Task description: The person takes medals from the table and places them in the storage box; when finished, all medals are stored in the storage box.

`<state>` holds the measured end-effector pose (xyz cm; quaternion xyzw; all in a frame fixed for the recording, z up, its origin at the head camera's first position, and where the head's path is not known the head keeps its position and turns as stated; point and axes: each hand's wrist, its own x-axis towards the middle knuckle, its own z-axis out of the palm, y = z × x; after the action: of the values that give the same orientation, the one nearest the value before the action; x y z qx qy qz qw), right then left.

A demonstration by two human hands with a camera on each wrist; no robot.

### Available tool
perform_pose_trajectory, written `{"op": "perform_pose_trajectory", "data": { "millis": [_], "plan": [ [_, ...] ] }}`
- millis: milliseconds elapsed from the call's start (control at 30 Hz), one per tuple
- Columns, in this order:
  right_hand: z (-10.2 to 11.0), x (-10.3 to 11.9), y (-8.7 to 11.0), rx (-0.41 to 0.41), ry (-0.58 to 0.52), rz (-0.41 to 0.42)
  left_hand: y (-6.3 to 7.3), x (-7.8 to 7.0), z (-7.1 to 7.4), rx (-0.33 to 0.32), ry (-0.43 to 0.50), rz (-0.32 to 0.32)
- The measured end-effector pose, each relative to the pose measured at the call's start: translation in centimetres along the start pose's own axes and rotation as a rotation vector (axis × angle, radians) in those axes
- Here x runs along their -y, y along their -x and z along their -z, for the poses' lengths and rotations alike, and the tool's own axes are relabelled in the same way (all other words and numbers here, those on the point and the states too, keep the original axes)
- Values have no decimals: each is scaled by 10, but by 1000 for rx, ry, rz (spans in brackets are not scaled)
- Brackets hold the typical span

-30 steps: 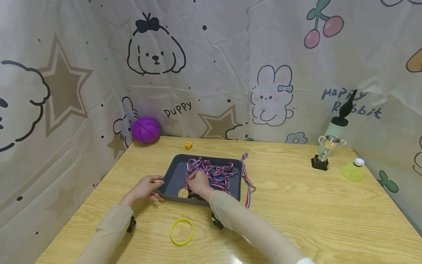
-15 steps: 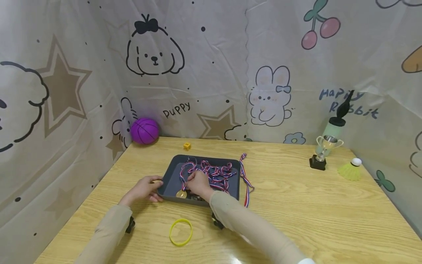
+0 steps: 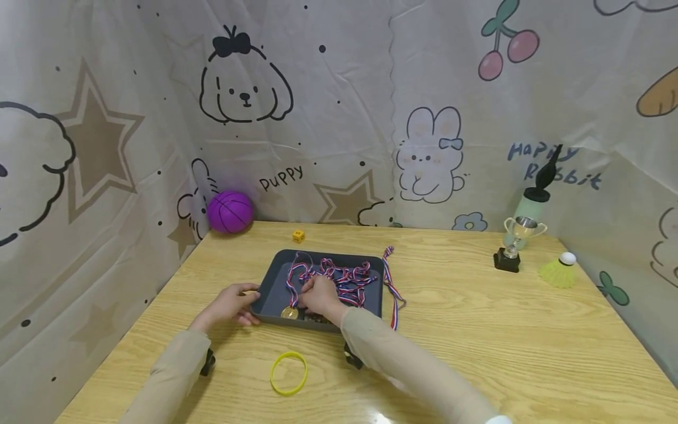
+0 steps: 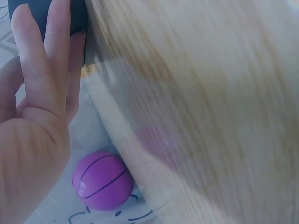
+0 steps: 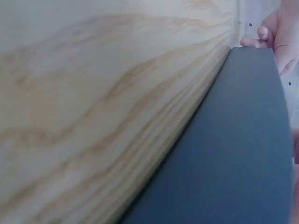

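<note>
A dark grey tray (image 3: 270, 294) lies on the table with several tangled red, white and blue medal ribbons (image 3: 352, 282) inside. My left hand (image 3: 229, 305) holds the tray at its left front corner, some digits at the rim and others low along the outer side. In the left wrist view my fingers (image 4: 39, 65) reach up to the dark tray. Near the tray's front wall lies a gold medal (image 3: 289, 313), its ribbon running back from it. My right hand (image 3: 320, 297) is inside the tray just right of this medal, fingers curled down; I cannot tell what they pinch.
A yellow wristband (image 3: 288, 373) lies in front of the tray, and one ribbon (image 3: 392, 288) outside its right side. Behind are a yellow die (image 3: 299, 236) and a purple ball (image 3: 230, 212). A trophy cup (image 3: 514, 244), green bottle (image 3: 529, 206) and shuttlecock (image 3: 558, 271) stand right.
The gold medal has settled slightly left and forward, and its ribbon now curves left, apart from my right fingertips. My right hand stays nearly in place; my left hand keeps its hold.
</note>
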<state>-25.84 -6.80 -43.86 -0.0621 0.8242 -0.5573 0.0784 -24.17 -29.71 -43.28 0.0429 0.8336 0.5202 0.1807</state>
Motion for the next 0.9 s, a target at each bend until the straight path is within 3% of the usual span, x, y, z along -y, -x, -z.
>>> {"op": "perform_pose_trajectory", "data": {
  "millis": [233, 433, 667, 900],
  "plan": [
    [14, 10, 11, 101, -56, 14, 2, -2, 0, -2, 3, -6],
    [47, 8, 20, 174, -54, 17, 1, -1, -3, -7, -7, -20],
    [107, 1, 15, 89, -29, 28, -2, -1, -5, -33, -22, -19],
    [154, -22, 18, 5, 30, -54, -1, 0, -5, -35, -30, -11]
  ]
}}
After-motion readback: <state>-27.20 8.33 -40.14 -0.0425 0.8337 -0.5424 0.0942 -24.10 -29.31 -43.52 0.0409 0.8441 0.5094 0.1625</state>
